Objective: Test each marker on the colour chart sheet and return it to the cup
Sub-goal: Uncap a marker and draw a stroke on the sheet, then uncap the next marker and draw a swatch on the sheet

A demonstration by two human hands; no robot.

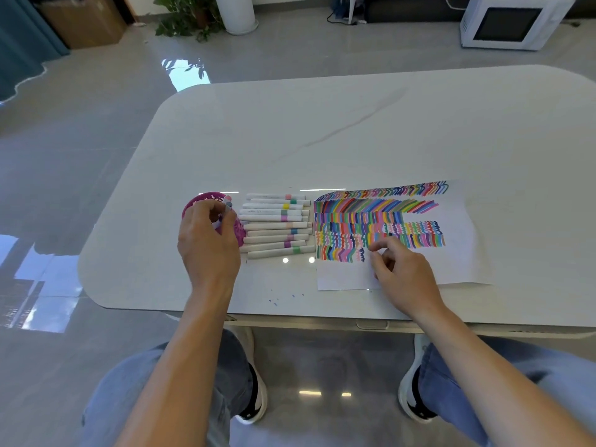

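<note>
1. Faint print on barrels of white marker row [277, 225], too small to read
2. Left hand [209, 246] gripping one marker [228, 206] at magenta cup [201, 199], just left of row
3. Right hand [401, 272] loosely bent, empty, resting on colour chart sheet [458, 253] packed with multicolour squiggles

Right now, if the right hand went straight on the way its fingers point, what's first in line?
Likely the row of markers lying left of the colour chart sheet; the right hand points up-left across it. Height unclear.
</note>
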